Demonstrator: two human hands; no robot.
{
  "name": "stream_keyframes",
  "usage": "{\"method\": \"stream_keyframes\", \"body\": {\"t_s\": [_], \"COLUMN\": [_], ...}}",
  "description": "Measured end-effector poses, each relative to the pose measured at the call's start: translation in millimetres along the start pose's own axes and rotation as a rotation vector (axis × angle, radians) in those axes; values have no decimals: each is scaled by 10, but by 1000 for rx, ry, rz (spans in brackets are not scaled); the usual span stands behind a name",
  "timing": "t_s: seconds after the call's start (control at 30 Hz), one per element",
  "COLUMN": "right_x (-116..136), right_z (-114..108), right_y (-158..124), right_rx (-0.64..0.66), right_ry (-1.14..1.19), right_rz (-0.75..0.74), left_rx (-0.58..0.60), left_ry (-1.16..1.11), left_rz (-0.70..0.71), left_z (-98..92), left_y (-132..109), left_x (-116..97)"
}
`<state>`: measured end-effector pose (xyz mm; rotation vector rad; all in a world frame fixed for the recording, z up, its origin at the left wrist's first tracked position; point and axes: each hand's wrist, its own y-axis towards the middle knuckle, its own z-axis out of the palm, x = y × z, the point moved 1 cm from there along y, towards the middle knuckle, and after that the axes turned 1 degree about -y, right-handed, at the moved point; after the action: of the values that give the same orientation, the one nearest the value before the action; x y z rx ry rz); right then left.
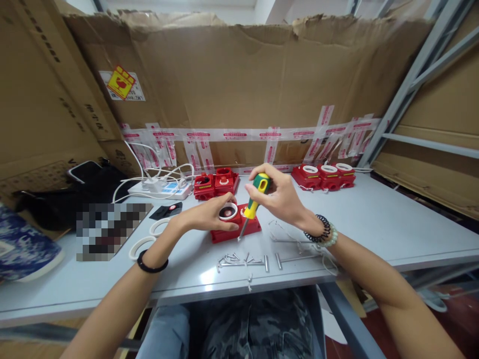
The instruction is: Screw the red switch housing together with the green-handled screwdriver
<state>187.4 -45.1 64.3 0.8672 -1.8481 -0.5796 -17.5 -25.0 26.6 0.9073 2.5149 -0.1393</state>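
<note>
My left hand (205, 215) grips a red box-like housing (226, 235) on the tabletop, thumb along its front and fingers behind it. A white ring (236, 213) surrounds a dark round opening on top of this housing. In my right hand (284, 197) is a screwdriver (256, 195) with a green and yellow handle, tilted with its shaft pointing down. Its tip is at the front edge of the housing, beside a small white bit; whether they touch I cannot tell. Closer to me lie several loose screws (232, 258) and a T-shaped metal rod (266, 263).
Behind my left hand stand more red housings (224, 182), and another row with white rings (325, 177) sits at the back right. A white power strip (168, 189) with cables and loose white rings (142, 248) are on the left. Another T-shaped rod (279, 261) lies right; cardboard (232, 75) walls the back.
</note>
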Motion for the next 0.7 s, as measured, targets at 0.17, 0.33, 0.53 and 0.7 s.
{"method": "stream_keyframes", "body": {"t_s": [0.17,0.33,0.53,0.7], "right_x": [34,-58,-127,-111], "right_z": [-247,-351,-354,-371], "right_y": [97,153,162,160], "right_rx": [-177,-244,-205,-183], "right_ry": [-69,-108,-125,-140], "right_rz": [-34,-31,-14,-3], "left_rx": [49,84,94,83], "left_ry": [25,12,7,-3], "left_rz": [-30,-46,-65,-61], "left_z": [-25,-28,-23,-21], "left_y": [-20,-31,-33,-34], "left_x": [-25,-26,-43,-38]}}
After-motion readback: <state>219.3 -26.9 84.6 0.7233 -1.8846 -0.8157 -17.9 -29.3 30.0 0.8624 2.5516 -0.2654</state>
